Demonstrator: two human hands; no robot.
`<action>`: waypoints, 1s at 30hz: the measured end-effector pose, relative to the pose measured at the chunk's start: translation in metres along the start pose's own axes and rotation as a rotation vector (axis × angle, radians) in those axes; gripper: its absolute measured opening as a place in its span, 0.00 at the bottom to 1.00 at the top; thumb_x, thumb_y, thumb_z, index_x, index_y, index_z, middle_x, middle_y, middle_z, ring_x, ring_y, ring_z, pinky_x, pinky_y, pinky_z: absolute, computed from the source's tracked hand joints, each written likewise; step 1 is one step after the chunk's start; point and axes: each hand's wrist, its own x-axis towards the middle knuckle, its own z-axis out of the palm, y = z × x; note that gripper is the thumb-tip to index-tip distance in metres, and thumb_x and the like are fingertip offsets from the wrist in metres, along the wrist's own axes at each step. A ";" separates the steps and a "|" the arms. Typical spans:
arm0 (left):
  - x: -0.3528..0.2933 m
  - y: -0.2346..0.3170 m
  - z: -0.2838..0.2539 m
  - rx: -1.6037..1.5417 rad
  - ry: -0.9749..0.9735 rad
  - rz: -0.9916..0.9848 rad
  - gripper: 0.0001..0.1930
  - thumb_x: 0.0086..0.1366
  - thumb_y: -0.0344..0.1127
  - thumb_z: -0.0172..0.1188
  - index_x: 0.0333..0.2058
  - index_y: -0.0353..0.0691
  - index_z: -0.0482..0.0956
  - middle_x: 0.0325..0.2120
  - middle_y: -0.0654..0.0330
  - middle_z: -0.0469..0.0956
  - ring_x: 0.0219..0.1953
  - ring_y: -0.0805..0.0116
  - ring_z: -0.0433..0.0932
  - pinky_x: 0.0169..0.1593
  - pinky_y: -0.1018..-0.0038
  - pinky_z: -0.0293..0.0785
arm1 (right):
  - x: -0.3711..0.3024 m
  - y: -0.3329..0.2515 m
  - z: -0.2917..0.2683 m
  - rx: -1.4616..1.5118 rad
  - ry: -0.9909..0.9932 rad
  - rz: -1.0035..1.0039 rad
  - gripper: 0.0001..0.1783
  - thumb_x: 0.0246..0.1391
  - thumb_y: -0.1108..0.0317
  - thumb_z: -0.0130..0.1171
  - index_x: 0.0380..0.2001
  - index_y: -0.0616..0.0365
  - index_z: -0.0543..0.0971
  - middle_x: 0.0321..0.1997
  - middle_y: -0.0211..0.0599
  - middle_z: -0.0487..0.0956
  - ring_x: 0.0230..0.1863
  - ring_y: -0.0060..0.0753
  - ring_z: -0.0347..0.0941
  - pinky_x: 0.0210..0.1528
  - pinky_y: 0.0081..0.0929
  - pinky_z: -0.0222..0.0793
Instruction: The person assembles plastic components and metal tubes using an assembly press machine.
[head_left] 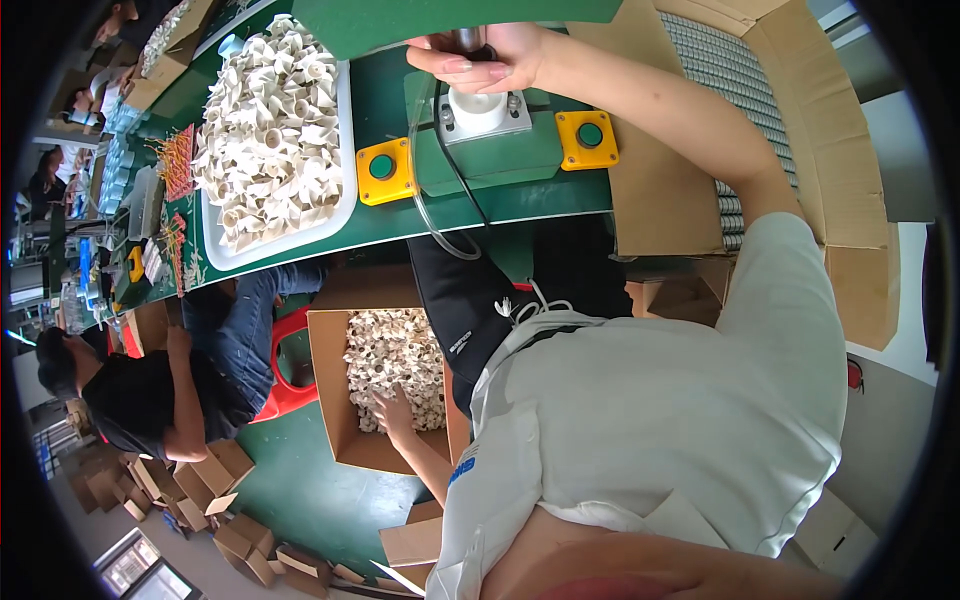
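Observation:
My left hand (394,412) reaches down into an open cardboard box (345,425) beside my leg. Its fingers are apart on a heap of small off-white pieces (395,350), and nothing shows in its grasp. Up at the bench, the fingers of my right hand (500,60) curl round a dark, shiny cylindrical part (470,42). Just below sits a white round holder (477,110) on a metal plate (510,122) bolted to a green machine base (500,165). The green machine cover partly hides the right fingertips.
Yellow button boxes (385,190) flank the machine; a black cable and clear tube hang in front. At left stands a white tray (348,170) heaped with folded off-white pieces. A large carton (665,190) of stacked cylinders is at right. Another person (170,390) sits at left.

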 end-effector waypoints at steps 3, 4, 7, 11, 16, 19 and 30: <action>0.023 -0.005 0.008 -0.080 -0.002 0.136 0.38 0.65 0.56 0.52 0.65 0.38 0.54 0.61 0.38 0.60 0.57 0.35 0.67 0.59 0.50 0.67 | 0.005 0.000 -0.005 0.174 -0.043 0.019 0.24 0.65 0.52 0.48 0.20 0.58 0.70 0.15 0.36 0.68 0.05 0.22 0.54 0.06 0.20 0.46; 0.018 0.003 0.007 -0.123 -0.011 0.199 0.35 0.65 0.53 0.53 0.63 0.37 0.59 0.58 0.39 0.64 0.55 0.38 0.69 0.57 0.52 0.68 | 0.004 -0.001 -0.007 0.230 -0.055 0.034 0.24 0.65 0.53 0.48 0.19 0.58 0.69 0.14 0.35 0.68 0.04 0.22 0.54 0.06 0.21 0.46; -0.003 0.042 -0.006 -0.271 -0.020 0.373 0.26 0.65 0.46 0.54 0.54 0.32 0.73 0.50 0.42 0.76 0.48 0.46 0.77 0.52 0.59 0.73 | 0.014 -0.010 -0.016 0.397 -0.112 0.088 0.24 0.65 0.54 0.50 0.18 0.57 0.68 0.10 0.35 0.65 0.03 0.24 0.53 0.05 0.24 0.48; -0.020 0.117 -0.054 -0.465 0.379 0.860 0.11 0.63 0.25 0.57 0.43 0.31 0.82 0.32 0.51 0.84 0.29 0.59 0.83 0.34 0.71 0.79 | 0.027 0.002 -0.036 -0.116 -0.029 0.023 0.22 0.66 0.53 0.48 0.22 0.56 0.70 0.13 0.33 0.68 0.07 0.23 0.57 0.10 0.23 0.52; -0.088 0.204 -0.198 -0.787 0.838 1.222 0.10 0.64 0.23 0.55 0.42 0.30 0.81 0.25 0.55 0.84 0.27 0.68 0.82 0.33 0.76 0.78 | 0.001 -0.013 -0.053 -0.983 0.176 -0.094 0.21 0.67 0.51 0.44 0.28 0.54 0.75 0.18 0.31 0.72 0.13 0.21 0.63 0.19 0.21 0.58; -0.079 0.232 -0.275 -0.950 0.859 1.182 0.14 0.67 0.28 0.56 0.49 0.30 0.78 0.38 0.50 0.83 0.36 0.63 0.81 0.40 0.74 0.78 | -0.002 -0.015 -0.057 -1.472 0.246 -0.172 0.21 0.68 0.50 0.42 0.32 0.52 0.77 0.21 0.29 0.75 0.17 0.20 0.67 0.24 0.20 0.62; 0.025 0.322 -0.306 -0.344 0.918 1.314 0.35 0.63 0.56 0.59 0.63 0.41 0.67 0.60 0.42 0.67 0.59 0.43 0.68 0.60 0.58 0.66 | -0.084 -0.045 -0.095 -1.655 0.588 -0.470 0.14 0.63 0.59 0.53 0.31 0.59 0.77 0.29 0.32 0.77 0.29 0.27 0.71 0.37 0.24 0.69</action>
